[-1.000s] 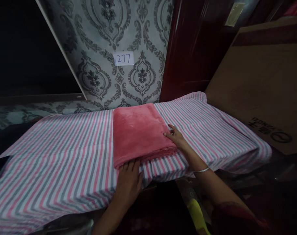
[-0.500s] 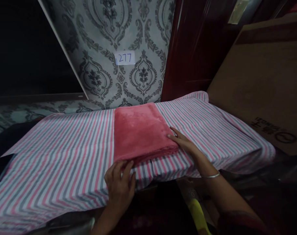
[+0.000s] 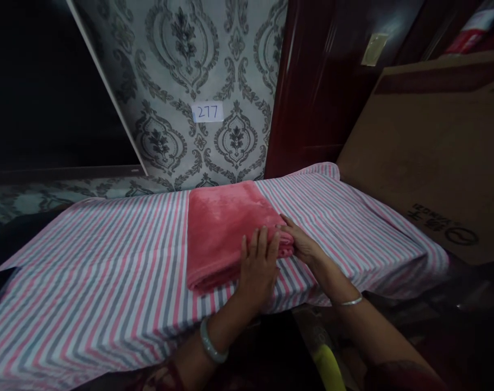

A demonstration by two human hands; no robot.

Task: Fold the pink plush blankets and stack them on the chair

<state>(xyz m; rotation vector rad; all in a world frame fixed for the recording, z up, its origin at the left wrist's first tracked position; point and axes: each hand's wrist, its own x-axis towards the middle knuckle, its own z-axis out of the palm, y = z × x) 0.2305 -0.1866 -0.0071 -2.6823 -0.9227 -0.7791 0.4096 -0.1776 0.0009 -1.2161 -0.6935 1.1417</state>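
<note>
A folded pink-red plush blanket (image 3: pixel 222 228) lies on a striped sheet (image 3: pixel 128 255) with pink, grey and white bands. My left hand (image 3: pixel 258 266) rests on the blanket's front edge, right of its middle, its fingers stretched forward and holding nothing. At the right front corner, my right hand (image 3: pixel 304 243) lies against the blanket's side, with fingers extended over the edge and part of them hidden. Layered folds show at that corner. A pale bangle (image 3: pixel 211 343) circles my left wrist, and a thin silver one (image 3: pixel 348 301) my right.
A large cardboard box (image 3: pixel 442 157) stands at the right beside a dark red door (image 3: pixel 316 98). Behind the sheet is a patterned wall with a paper marked 277 (image 3: pixel 207 112). A dark screen (image 3: pixel 55 87) fills the upper left. Something yellow (image 3: pixel 329 366) shows below.
My left hand has moved right along the blanket's front edge, from its left corner toward my right hand. My right hand stays at the right side. The view has tilted slightly upward.
</note>
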